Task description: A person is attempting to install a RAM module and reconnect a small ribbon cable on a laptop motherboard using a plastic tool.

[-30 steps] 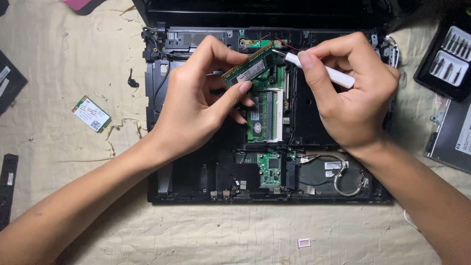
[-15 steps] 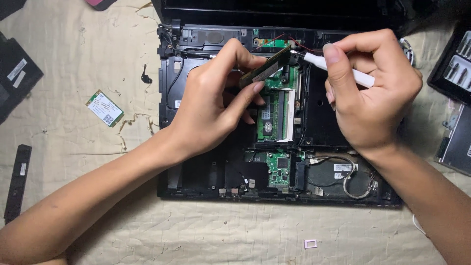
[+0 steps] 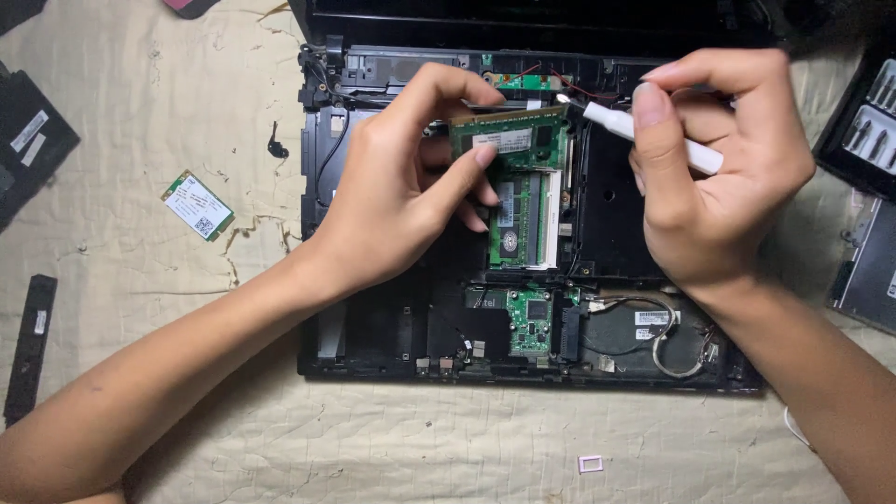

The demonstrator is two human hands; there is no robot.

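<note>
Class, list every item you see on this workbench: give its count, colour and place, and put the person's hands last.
Opened laptop base: 1, black, centre.
Raised memory module: 1, green, in left grip.
Seated memory module: 1, green, in its slot below.
White tool: 1, in right grip, tip at raised module's corner.
Small wireless card: 1, green and white, on cloth, left.
Bit case: 1, black, right edge.
Cloth: 1, beige, underneath.
Left hand: 1, over laptop.
Right hand: 1, upper right.

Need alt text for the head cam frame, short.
Left hand pinches a green memory module, tilted up over an opened black laptop base; right hand holds a white pry tool at the module's corner. A small green card lies on the cloth.
</note>
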